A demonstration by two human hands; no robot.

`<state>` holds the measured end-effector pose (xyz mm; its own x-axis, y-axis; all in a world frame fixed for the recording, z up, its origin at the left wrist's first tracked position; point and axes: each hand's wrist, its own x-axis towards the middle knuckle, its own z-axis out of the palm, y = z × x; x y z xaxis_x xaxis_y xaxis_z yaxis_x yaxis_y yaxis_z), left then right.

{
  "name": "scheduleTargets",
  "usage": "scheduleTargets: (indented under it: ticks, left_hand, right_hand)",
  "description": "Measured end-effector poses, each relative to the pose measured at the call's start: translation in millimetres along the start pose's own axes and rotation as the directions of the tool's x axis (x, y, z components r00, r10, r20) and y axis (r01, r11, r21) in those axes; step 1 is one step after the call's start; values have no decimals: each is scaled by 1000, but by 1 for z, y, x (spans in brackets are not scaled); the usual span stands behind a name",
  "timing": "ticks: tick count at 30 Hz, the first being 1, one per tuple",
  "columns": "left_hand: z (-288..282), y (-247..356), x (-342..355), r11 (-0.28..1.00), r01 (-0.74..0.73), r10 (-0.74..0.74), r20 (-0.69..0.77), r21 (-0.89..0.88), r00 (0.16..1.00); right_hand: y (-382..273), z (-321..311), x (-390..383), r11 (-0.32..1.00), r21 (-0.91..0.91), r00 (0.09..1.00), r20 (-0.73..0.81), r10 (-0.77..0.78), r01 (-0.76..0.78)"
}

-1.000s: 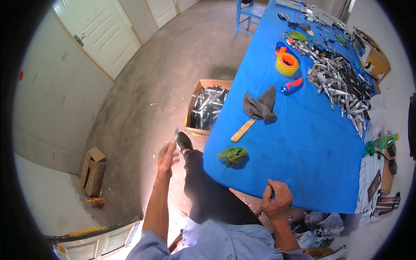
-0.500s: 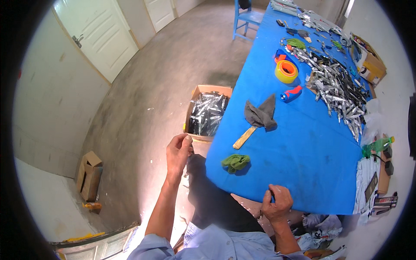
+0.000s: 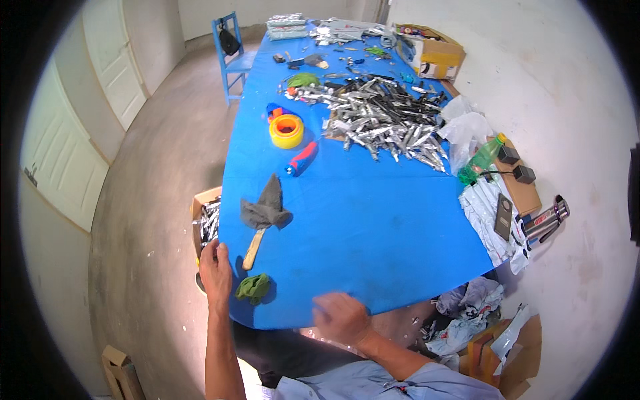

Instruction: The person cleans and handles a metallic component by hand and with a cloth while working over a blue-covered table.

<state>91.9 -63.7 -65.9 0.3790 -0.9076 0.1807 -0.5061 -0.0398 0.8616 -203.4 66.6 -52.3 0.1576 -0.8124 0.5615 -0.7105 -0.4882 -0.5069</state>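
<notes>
My left hand (image 3: 215, 270) is beside the table's left edge, next to a cardboard box (image 3: 196, 230) of slim silver and black pieces. Its fingers are loosely bent, thumb apart, and nothing shows in them. My right hand (image 3: 341, 318) is over the near edge of the blue-covered table (image 3: 373, 233), smeared by motion, its fingers unclear. Between the hands lies a crumpled green cloth (image 3: 253, 288). Just beyond it is a wooden handle (image 3: 253, 249) with a dark grey cloth (image 3: 267, 207) over its far end.
A roll of yellow tape (image 3: 287, 132) and a red-and-blue tool (image 3: 302, 159) lie farther up the table. Beyond is a large heap of silver and black pieces (image 3: 387, 117). At right are a green bottle (image 3: 481, 159) and a steel flask (image 3: 547, 219). A blue chair (image 3: 237, 63) stands far left.
My view has swung right, toward the table. My right hand has moved left along the near edge. My left hand has stayed near the box, its pinched fingers now looser.
</notes>
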Motion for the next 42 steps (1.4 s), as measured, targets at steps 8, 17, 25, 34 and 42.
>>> scheduleTargets:
  ticks: [8,17,25,34,42]
  left_hand:
    - [8,0,-6,992,69,-68,-18,103,998]
    - [5,-12,-2,974,64,-56,-42,218,998]
    - [4,-17,-3,972,47,-35,-55,229,998]
    - [5,-14,-3,973,85,-72,-67,215,995]
    - [-2,-23,0,951,58,-44,-54,305,998]
  right_hand:
    - [-1,-4,1,991,117,998,-24,61,-58]
    - [3,-16,8,900,314,945,220,242,-304]
    - [47,-49,49,835,341,873,392,292,-432]
    - [130,-35,118,873,289,919,126,373,-394]
    - [177,0,143,921,257,938,-111,330,-293]
